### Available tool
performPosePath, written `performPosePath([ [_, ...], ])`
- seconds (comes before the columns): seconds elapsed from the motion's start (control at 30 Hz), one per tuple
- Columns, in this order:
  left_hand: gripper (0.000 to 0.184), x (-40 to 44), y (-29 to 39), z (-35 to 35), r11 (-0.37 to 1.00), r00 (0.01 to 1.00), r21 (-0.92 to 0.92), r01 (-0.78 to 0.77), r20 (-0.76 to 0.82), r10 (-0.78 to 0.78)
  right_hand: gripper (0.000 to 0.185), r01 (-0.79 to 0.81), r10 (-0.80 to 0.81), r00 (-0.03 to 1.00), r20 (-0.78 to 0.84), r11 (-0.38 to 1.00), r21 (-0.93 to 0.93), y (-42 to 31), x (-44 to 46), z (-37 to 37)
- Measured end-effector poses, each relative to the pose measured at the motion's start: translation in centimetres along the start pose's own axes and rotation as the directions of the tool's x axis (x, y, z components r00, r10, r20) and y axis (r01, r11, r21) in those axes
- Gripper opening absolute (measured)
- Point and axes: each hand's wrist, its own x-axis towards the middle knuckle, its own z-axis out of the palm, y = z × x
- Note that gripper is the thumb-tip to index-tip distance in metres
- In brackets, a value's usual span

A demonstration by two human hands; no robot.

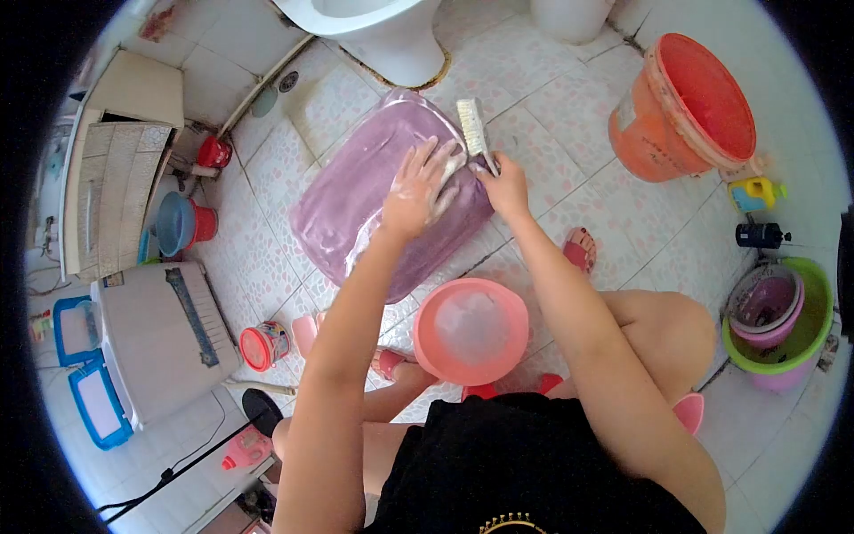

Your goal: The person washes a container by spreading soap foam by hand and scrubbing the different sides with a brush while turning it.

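Observation:
A purple, soft-looking cushion (351, 187) with pale piping lies on the tiled floor, wet and streaked with white foam. My left hand (418, 189) rests on its upper face near the right end, fingers spread and coated in suds. At the cushion's right edge, my right hand (503, 187) is closed around the handle of a scrub brush (472, 127). The brush head points away from me, its pale bristles in view, just off the cushion's corner. Close to the cushion's near side stands a pink basin (471, 334) holding cloudy, sudsy water.
A toilet (382, 31) stands beyond the cushion. On the right are an orange bucket (663, 116), a yellow bottle (752, 194), a black bottle (761, 236) and stacked basins (823, 307). To the left are a white washing machine (160, 329), a small red-lidded bucket (264, 347) and a cabinet (120, 196).

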Motion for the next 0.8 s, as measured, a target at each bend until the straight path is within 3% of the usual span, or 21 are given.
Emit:
performPosePath([
  [0.03,0.078,-0.4,0.7,0.0,0.999,1.000,0.037,0.009,-0.001,-0.009,0.049,0.050,-0.051,0.998,-0.024,0.997,-0.051,-0.4,-0.7,-0.4],
  [0.07,0.084,-0.8,1.2,0.3,0.993,0.989,0.000,0.118,-0.090,-0.117,0.054,0.100,-0.105,0.993,-0.045,0.990,-0.103,-0.9,-1.4,-0.7],
  [0.13,0.098,-1.3,2.3,1.4,0.942,0.909,-0.106,0.318,-0.250,-0.335,0.060,0.012,-0.001,0.998,0.063,0.986,-0.166,-4.3,-2.9,-2.7],
  [0.17,0.112,-1.2,2.8,1.1,0.937,0.918,-0.032,0.348,-0.191,-0.347,0.065,-0.028,0.053,0.992,0.116,0.979,-0.204,-5.5,-3.6,-3.4],
  [0.27,0.112,-1.1,3.9,0.6,0.924,0.912,-0.018,0.383,-0.151,-0.381,0.067,0.188,-0.167,0.980,0.112,0.958,-0.217,-5.1,-5.9,-3.7],
  [0.37,0.111,-1.2,3.6,0.8,0.926,0.915,-0.007,0.376,-0.153,-0.373,0.068,0.263,-0.258,0.965,0.058,0.912,-0.315,-3.2,-9.0,-3.3],
  [0.5,0.108,-1.0,3.7,0.5,0.917,0.907,-0.029,0.397,-0.143,-0.397,0.070,0.279,-0.250,0.960,0.127,0.894,-0.352,-4.4,-8.9,-3.6],
  [0.67,0.102,-1.1,3.5,0.6,0.917,0.905,-0.026,0.399,-0.148,-0.398,0.068,0.373,-0.252,0.918,0.305,0.808,-0.456,-10.2,-1.3,-1.9],
  [0.8,0.101,-1.2,3.0,1.6,0.925,0.910,-0.061,0.375,-0.167,-0.380,0.061,0.451,-0.336,0.887,0.317,0.777,-0.440,-13.6,6.0,3.2],
])
